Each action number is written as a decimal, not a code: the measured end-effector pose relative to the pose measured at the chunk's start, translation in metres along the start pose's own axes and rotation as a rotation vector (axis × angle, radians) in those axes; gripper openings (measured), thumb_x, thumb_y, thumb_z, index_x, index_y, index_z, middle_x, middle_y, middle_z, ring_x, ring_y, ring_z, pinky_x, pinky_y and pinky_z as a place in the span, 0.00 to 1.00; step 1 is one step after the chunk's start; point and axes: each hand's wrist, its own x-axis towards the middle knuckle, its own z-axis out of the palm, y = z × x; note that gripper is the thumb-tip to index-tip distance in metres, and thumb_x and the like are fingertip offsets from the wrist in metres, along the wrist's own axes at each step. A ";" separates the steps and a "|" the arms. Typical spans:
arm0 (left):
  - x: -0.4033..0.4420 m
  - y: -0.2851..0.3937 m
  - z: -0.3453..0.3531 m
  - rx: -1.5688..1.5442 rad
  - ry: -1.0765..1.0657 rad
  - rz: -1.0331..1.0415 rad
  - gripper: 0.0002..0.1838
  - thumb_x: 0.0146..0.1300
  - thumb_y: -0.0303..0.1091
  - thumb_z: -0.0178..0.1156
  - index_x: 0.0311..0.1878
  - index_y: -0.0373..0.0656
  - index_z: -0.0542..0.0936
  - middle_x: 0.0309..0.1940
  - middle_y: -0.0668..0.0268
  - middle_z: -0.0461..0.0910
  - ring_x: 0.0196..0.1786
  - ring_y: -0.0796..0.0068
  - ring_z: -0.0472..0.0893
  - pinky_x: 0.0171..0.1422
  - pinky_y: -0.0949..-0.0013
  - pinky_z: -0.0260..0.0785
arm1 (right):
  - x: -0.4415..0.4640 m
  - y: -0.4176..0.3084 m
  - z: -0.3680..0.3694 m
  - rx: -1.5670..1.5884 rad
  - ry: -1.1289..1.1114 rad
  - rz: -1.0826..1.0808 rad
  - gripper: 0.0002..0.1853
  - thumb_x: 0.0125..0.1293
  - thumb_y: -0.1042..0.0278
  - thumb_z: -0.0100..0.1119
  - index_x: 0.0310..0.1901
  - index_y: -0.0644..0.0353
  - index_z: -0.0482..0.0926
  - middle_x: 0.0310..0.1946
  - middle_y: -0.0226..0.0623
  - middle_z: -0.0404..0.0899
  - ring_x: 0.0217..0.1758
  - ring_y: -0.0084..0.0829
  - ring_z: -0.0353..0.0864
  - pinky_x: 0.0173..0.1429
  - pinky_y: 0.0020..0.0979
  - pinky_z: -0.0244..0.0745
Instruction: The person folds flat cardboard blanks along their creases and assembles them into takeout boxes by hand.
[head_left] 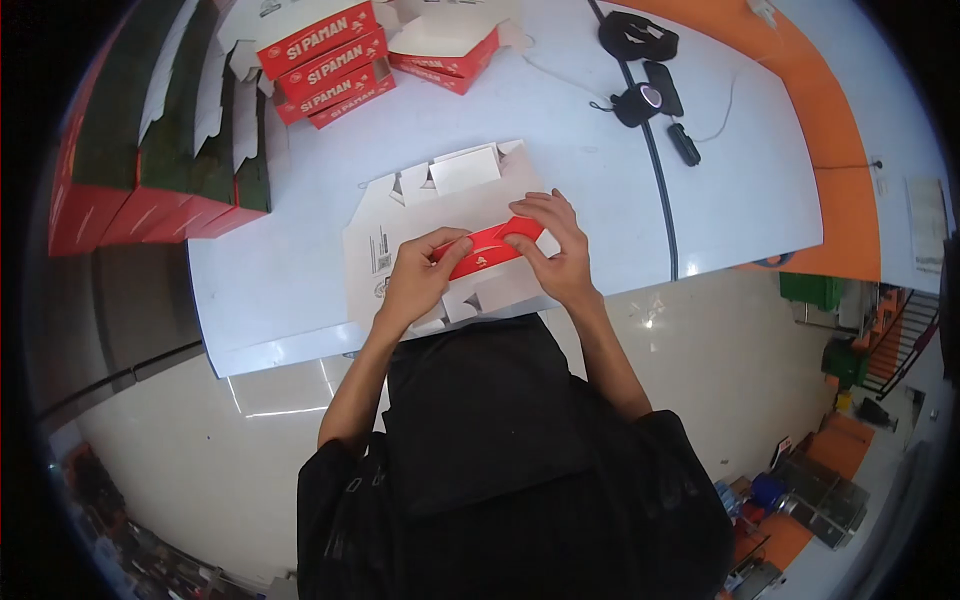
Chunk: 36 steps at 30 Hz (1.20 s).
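On the white table lies a partly folded cardboard box (410, 225), its pale inside and side flaps showing, with printed marks at its left. A red panel (488, 257) of this box stands raised across its middle. My left hand (418, 275) grips the left end of the panel, thumb on top and fingers curled around it. At the right end my right hand (556, 248) pinches the same panel, its thumb pressed on the near face and its fingers over the far side. The fingertips behind the panel are partly hidden.
Folded red boxes (325, 65) are stacked at the back left, beside more open ones (445, 50). Tall stacks of flat cardboard (150, 130) stand at the left. A black strap (638, 37), a phone (663, 88) and cables lie at the back right.
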 end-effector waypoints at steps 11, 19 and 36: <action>-0.002 0.002 -0.002 0.299 0.007 0.391 0.07 0.70 0.28 0.65 0.47 0.36 0.87 0.36 0.58 0.87 0.40 0.66 0.85 0.47 0.66 0.76 | 0.001 -0.001 -0.002 -0.168 -0.437 -0.113 0.17 0.66 0.73 0.66 0.56 0.54 0.85 0.51 0.35 0.84 0.62 0.42 0.76 0.76 0.53 0.61; -0.102 0.008 -0.007 -0.001 0.043 0.396 0.06 0.69 0.22 0.61 0.48 0.35 0.81 0.46 0.58 0.83 0.51 0.64 0.82 0.59 0.60 0.75 | 0.008 -0.034 -0.016 0.133 -0.223 0.202 0.11 0.74 0.72 0.62 0.53 0.66 0.85 0.41 0.43 0.85 0.48 0.37 0.82 0.53 0.35 0.77; -0.021 -0.024 -0.005 0.079 0.679 0.297 0.14 0.69 0.27 0.67 0.57 0.45 0.86 0.56 0.52 0.70 0.55 0.58 0.78 0.50 0.64 0.78 | 0.013 -0.050 0.017 0.063 -0.398 0.157 0.13 0.69 0.72 0.66 0.53 0.64 0.87 0.33 0.44 0.85 0.39 0.38 0.79 0.50 0.37 0.74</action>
